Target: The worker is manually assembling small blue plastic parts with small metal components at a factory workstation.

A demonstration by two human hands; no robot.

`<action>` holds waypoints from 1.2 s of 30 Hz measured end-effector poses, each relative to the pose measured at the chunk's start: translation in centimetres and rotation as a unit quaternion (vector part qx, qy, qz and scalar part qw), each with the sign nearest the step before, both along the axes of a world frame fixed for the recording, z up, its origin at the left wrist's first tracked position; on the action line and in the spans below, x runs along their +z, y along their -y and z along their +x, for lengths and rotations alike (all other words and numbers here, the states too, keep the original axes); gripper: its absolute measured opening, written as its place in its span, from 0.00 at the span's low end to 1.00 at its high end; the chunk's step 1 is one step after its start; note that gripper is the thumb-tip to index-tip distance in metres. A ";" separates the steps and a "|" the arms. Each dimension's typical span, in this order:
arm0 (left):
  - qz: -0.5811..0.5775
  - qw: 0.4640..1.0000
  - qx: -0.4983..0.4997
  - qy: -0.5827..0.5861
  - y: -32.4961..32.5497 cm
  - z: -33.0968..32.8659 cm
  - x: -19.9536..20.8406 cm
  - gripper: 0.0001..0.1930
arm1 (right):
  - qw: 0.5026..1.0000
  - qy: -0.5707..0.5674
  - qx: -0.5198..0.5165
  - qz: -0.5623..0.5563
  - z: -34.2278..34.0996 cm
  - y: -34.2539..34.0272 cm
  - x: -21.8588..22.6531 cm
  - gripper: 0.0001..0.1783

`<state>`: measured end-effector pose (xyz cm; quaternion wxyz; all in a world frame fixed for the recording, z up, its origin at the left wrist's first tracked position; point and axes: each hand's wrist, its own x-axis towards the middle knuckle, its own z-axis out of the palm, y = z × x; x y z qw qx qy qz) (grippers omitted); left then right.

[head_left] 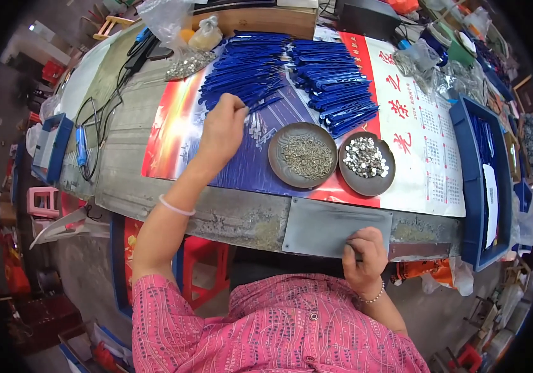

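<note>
My left hand [224, 124] reaches over the table to the near edge of a pile of shiny blue strips [241, 68]. Its thumb and fingers are closed in a pinch, and one blue strip lies right at the fingertips; whether they grip it I cannot make out. A second pile of blue strips [335, 84] lies to the right. My right hand [366, 258] rests with curled fingers at the near edge of a grey metal plate [322, 227]; what it holds, if anything, is hidden. Beyond it stand a round dish of small metal pins [302, 155] and a dish of silvery discs [367, 163].
A printed calendar sheet [428, 137] lies under the dishes and piles. Blue crates stand at the right [478, 186] and left [52, 149]. A blue-handled tool [81, 147] with a cable lies at the left. A wooden box [266, 23] and plastic bags line the back.
</note>
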<state>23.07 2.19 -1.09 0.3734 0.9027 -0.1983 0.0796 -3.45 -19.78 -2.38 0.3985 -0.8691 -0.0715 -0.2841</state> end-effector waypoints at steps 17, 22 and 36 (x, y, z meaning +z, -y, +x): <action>-0.440 0.800 -0.112 -0.392 -2.7 -20.1 1.7 0.11 | 0.903 -0.181 0.119 -0.372 15.5 -0.4 5.1 0.12; -0.410 0.802 -0.156 -0.405 -3.2 -21.3 1.4 0.12 | 0.896 -0.179 0.120 -0.389 16.5 -0.8 4.4 0.08; -0.446 0.795 -0.140 -0.386 -2.3 -21.6 1.3 0.15 | 0.967 -0.151 0.109 -0.176 16.2 -0.4 5.0 0.08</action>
